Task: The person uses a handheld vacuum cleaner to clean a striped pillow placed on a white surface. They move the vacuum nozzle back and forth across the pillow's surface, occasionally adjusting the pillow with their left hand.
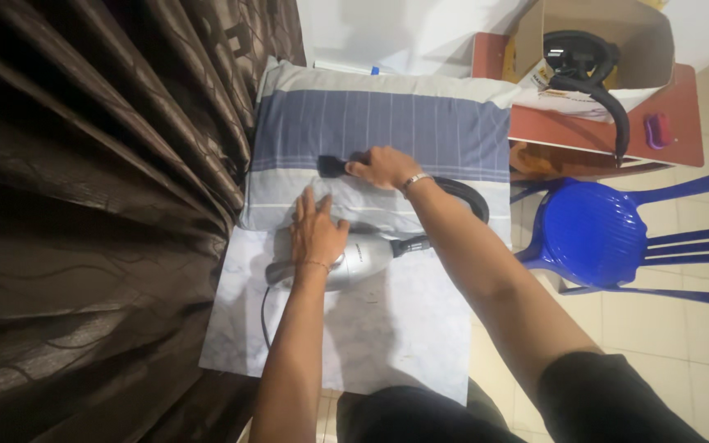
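Black brush nozzle in right-hand grip

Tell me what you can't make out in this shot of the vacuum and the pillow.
Head view only:
- Nozzle: its rear end is hidden under the right hand.
- Vacuum: the left hand covers its top; switch unseen.
- Hose: partly behind the right forearm.
- Cord: runs under the left arm; plug unseen.
- Box: top cut off by the frame edge.
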